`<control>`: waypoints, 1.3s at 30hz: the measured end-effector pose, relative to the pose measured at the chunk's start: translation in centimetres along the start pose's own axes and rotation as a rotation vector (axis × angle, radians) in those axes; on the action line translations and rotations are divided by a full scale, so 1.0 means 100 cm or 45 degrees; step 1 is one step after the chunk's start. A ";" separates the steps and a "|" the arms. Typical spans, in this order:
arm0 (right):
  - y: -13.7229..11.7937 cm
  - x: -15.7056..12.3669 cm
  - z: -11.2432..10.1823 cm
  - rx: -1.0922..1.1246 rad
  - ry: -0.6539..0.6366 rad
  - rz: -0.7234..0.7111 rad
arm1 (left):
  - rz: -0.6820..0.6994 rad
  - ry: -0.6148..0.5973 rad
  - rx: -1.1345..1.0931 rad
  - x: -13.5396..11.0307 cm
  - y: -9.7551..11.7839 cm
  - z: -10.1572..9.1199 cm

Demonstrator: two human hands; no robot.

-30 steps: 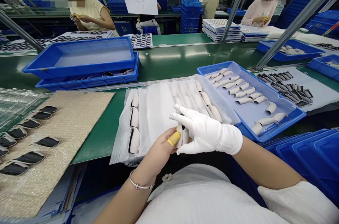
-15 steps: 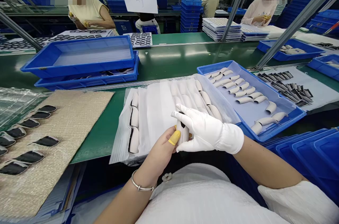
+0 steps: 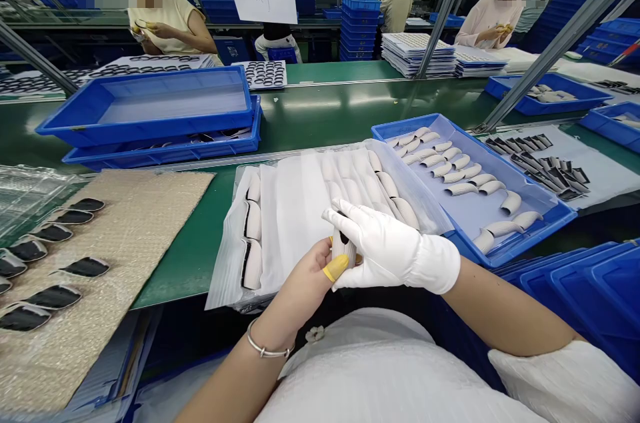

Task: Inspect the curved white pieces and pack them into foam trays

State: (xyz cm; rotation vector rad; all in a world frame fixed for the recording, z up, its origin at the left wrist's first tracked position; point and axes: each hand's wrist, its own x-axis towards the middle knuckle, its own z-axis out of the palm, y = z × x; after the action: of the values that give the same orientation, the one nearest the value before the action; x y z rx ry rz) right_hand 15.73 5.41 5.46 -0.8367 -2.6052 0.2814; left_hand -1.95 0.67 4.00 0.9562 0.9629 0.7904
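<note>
My left hand (image 3: 306, 284), bare with a yellow finger cot on the thumb, grips a cream ribbed curved shell (image 3: 343, 248) with a dark patch near its top. From the other side, my right hand (image 3: 385, 249) in a white glove has its fingers closed over the same shell. Below both hands is the near edge of a clear-wrapped tray (image 3: 295, 209) lined with white foam sheet. Similar cream shells (image 3: 254, 219) with black edges lie in a column at its left, and more run along its right side. The fingertips behind the shell are hidden.
A blue bin (image 3: 553, 226) of loose cream shells stands right of the tray. Dark curved pieces (image 3: 550, 169) lie on white paper beyond. Bubble-wrapped board (image 3: 150, 236) with black-faced parts is at left. Stacked blue bins (image 3: 145, 123) stand behind. A slanted metal post (image 3: 540, 63) rises at right.
My left thumb has slid slightly downward and right across the shell. My right hand stays nearly in place on it. Across the bench, the left co-worker's hands have come up together.
</note>
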 end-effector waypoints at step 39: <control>-0.010 0.004 0.021 1.012 0.318 0.101 | -0.040 -0.195 -1.125 0.008 -0.036 -0.009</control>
State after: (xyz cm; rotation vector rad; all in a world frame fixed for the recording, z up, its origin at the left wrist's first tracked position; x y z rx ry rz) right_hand 14.05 4.64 4.01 -0.6207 -1.9597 1.0654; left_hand -2.00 0.31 0.18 0.2214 0.4049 0.9729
